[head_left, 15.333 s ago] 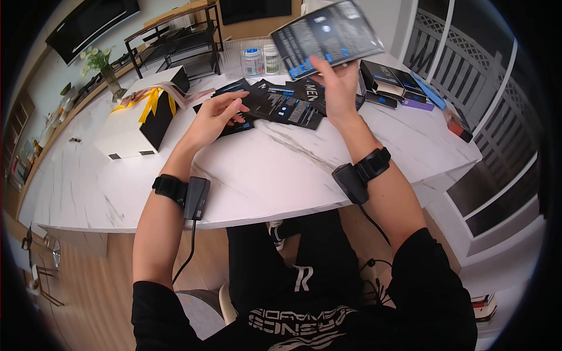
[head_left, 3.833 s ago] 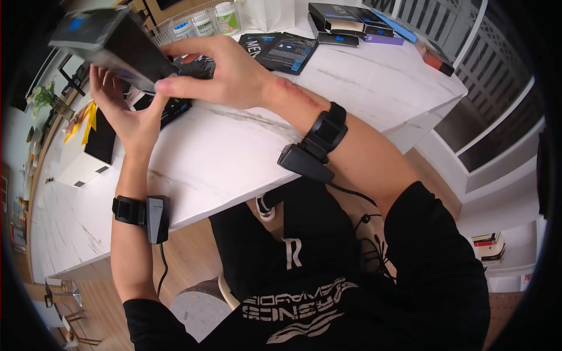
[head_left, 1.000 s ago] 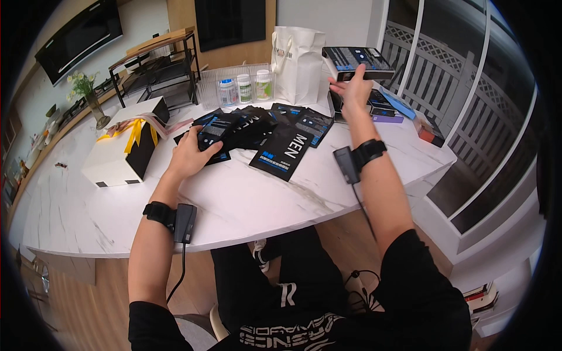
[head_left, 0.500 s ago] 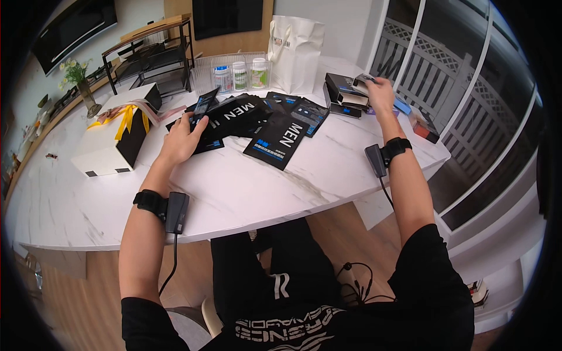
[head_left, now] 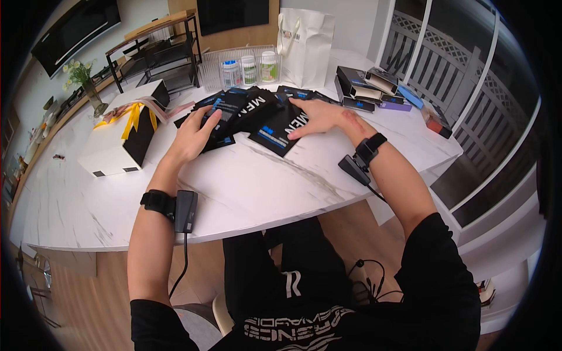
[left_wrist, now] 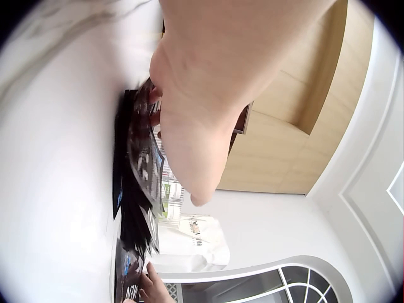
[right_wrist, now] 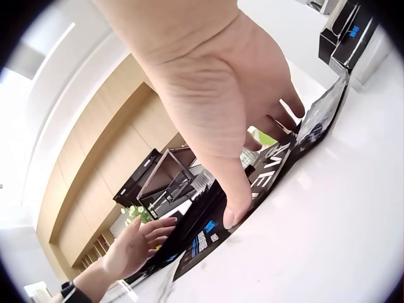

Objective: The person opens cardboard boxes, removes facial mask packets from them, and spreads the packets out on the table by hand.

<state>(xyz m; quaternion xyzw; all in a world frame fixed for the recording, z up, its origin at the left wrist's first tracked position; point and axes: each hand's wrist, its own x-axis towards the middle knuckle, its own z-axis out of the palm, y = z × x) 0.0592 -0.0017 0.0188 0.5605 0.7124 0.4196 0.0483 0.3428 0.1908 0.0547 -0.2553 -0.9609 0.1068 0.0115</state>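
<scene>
Black packets [head_left: 236, 107] lie overlapped in a heap at the middle of the table. At the heap's left side my left hand [head_left: 192, 137] rests with the thumb over a packet; the left wrist view shows raised, bent packets [left_wrist: 144, 158] beside its fingertips. My right hand [head_left: 319, 117] is spread over the heap's right part. Its thumb touches the near edge of a packet marked MEN [head_left: 271, 136] and its fingers reach the far side, as the right wrist view shows of this hand [right_wrist: 221, 95]. Whether either hand pinches a packet is not plain.
Black boxes [head_left: 353, 79] are stacked at the back right, near a blue box [head_left: 410, 95] and a red-black box [head_left: 437, 121]. Behind the heap stand a clear basket with bottles [head_left: 268, 67] and a white bag [head_left: 305, 52]. A white box with yellow ribbon [head_left: 111, 146] is at the left.
My right hand has left the boxes at the back right and come down to the packets. The box it carried lies on the stack. The packet raised at my left hand is lower.
</scene>
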